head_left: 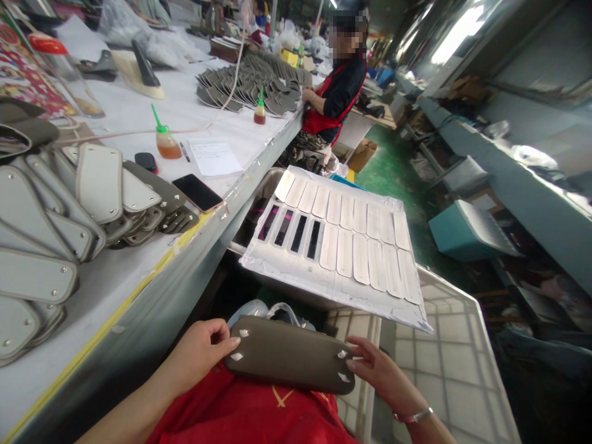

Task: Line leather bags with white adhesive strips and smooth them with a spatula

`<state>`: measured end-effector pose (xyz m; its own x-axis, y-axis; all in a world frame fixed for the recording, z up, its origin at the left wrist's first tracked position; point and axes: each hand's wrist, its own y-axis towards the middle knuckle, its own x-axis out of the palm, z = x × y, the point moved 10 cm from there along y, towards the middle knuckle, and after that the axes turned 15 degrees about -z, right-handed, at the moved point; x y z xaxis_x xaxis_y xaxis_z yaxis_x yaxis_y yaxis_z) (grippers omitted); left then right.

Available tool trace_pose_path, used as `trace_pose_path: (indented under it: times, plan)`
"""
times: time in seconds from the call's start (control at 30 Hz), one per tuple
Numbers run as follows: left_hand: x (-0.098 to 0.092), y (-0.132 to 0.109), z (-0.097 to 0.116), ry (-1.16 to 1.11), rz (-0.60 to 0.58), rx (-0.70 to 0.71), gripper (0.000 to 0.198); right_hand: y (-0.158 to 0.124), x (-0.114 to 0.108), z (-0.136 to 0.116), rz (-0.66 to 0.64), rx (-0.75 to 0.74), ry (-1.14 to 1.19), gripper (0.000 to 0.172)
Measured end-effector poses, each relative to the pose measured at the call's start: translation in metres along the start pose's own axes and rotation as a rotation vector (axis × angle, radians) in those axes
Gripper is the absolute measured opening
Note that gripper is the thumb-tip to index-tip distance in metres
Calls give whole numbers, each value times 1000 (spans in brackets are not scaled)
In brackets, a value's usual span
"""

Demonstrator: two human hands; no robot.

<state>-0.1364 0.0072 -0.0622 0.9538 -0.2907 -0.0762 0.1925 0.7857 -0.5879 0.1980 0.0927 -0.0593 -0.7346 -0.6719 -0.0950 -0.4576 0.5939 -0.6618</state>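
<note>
I hold an olive-grey leather panel flat over my red apron, low in the middle of the view. Small white stickers sit at its corners. My left hand pinches its left end, fingers curled on the edge. My right hand grips its right end, fingertips on the corner stickers. Just beyond the panel lies a white backing sheet with rows of white adhesive strips; a few slots are empty and dark.
The long white worktable on my left carries stacked grey panels, a black phone, two glue bottles and paper. A co-worker in a red apron stands further along. A wire crate is at right.
</note>
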Motion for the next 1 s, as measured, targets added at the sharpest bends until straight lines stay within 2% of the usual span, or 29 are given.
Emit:
trace_pose_path:
  times: [0.4, 0.53, 0.6, 0.67, 0.73, 0.77, 0.87, 0.93, 1.0]
  plan:
    - [-7, -10, 27, 284, 117, 82, 28, 2, 6, -1, -54, 0, 6, 55]
    - [-5, -14, 30, 315, 138, 121, 25, -2, 0, -5, -20, 7, -50, 56]
    - [-5, -15, 27, 291, 147, 121, 22, -7, -3, -18, 51, -23, -171, 54]
    - [-6, -15, 23, 257, 157, 118, 18, -12, 4, -47, 150, -101, -387, 49]
    - [-5, -15, 21, 235, 155, 121, 18, -12, 36, -85, 177, -226, -637, 47]
    - [-4, -15, 20, 231, 149, 124, 18, -7, 63, -102, 125, -303, -745, 51]
    - [-3, -12, 16, 228, 149, 140, 20, 10, 145, -138, -51, -538, -974, 91]
    - [-5, -11, 12, 220, 169, 147, 22, 24, 176, -144, -74, -581, -1068, 100]
    - [-6, -9, 5, 192, 178, 150, 24, 37, 187, -142, -72, -553, -1117, 92]
